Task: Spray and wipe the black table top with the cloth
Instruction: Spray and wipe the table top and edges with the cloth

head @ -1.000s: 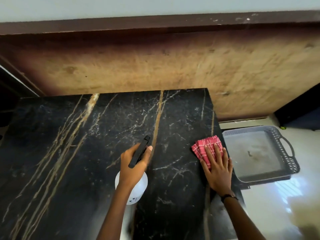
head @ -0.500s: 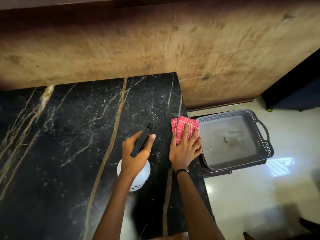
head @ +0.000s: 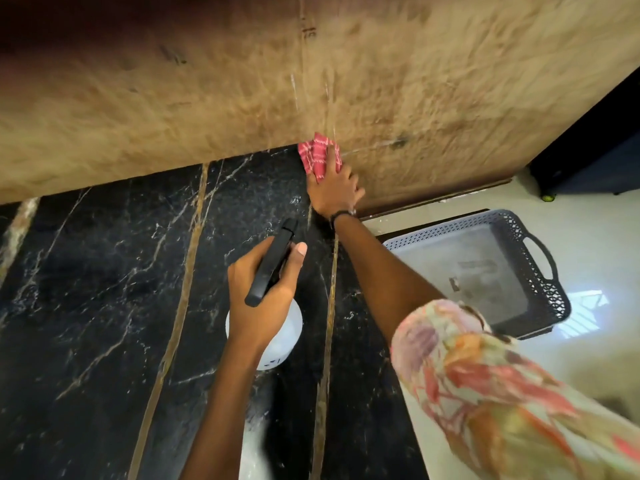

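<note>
One red checked cloth (head: 318,156), bunched.

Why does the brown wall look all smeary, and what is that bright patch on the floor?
Head view: the brown textured wall is streaked by motion blur, as is the floral sleeve; the bright patch is light reflecting off the glossy pale floor beside the grey plastic basket.
</note>
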